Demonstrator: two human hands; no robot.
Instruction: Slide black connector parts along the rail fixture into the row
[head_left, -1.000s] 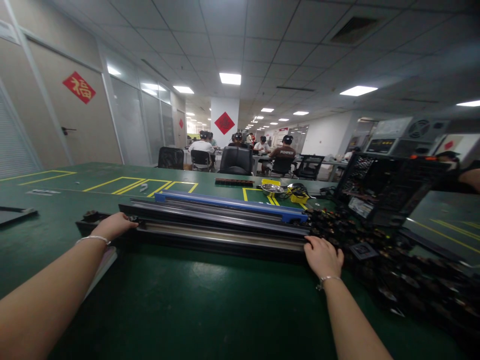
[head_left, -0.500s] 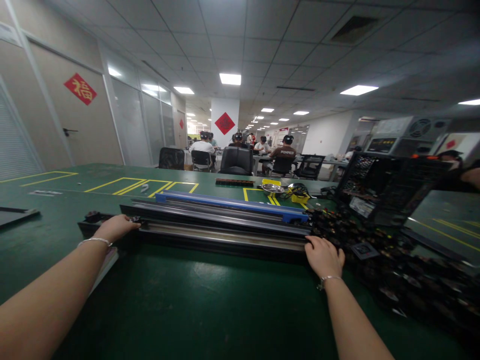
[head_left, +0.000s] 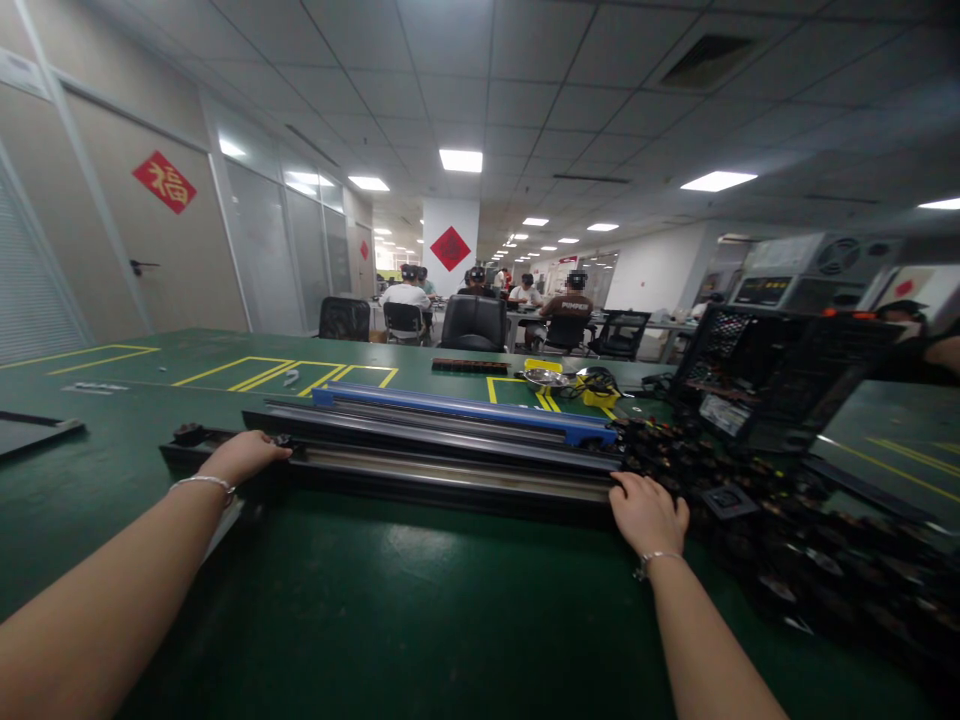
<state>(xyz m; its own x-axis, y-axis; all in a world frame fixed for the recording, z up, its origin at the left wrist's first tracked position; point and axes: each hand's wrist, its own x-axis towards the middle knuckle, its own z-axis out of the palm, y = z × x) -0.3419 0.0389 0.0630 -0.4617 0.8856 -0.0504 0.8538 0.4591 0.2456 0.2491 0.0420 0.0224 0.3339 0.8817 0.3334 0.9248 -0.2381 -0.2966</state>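
A long black housing with a metal rail along its length [head_left: 450,472] lies across the green table. Near its left part, my left hand [head_left: 244,457] is closed with thumb and fingers on a small dark piece [head_left: 283,441] at the rail; its exact kind is hard to make out. My right hand [head_left: 649,512] is wrapped over the housing's right end, fingertips at its edge. Just behind lies a second long dark strip [head_left: 435,432], and beyond that a blue long frame [head_left: 465,405]. A dark block [head_left: 189,434] sits at the housing's left end.
A heap of dark small parts [head_left: 810,550] spreads on the right, beside an open black computer case [head_left: 780,375]. Farther back are a metal bowl [head_left: 545,378] and a yellow container [head_left: 600,392]. A grey flat panel [head_left: 34,432] lies at left. People [head_left: 405,292] sit beyond.
My left hand has shifted slightly right along the rail with the small dark piece. My right hand stays at the housing's right end.
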